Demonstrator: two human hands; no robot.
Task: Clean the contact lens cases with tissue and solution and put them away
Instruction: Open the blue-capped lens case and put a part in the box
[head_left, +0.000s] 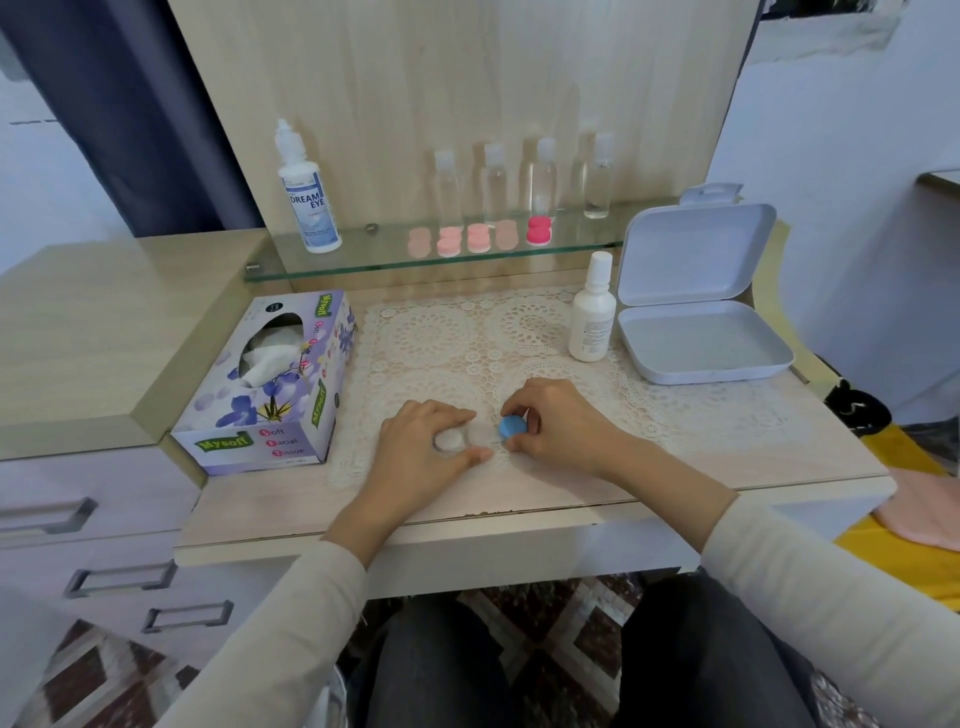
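Your left hand (426, 447) is curled over a clear case (467, 439) that lies on the lace doily (431, 338), near the front edge of the tabletop (779, 447). Thumb and fingers pin it from both sides. Your right hand (561, 421) pinches a blue cap (513, 426) at the case's right end. The cap is tilted, and you cannot tell whether it sits on the case or is off it. The two hands are close together, nearly touching across the case.

A tissue box (270, 395) stands at the left edge of the tabletop, just beside the doily, with a tissue poking out of its slot. Towards the back right corner a white bottle (592, 317) stands upright on the doily. Just beside it, at the right edge, is a white box (701, 348) with its lid raised.

Along the back edge runs a glass shelf (363, 260). At its left end stands a solution bottle (309, 197) with a blue label. To its right four clear bottles (493, 182) stand in a row against the wooden back panel. In front of them lie four pale pink cases (478, 239) and, at the right end of that row, a brighter pink case (538, 230).
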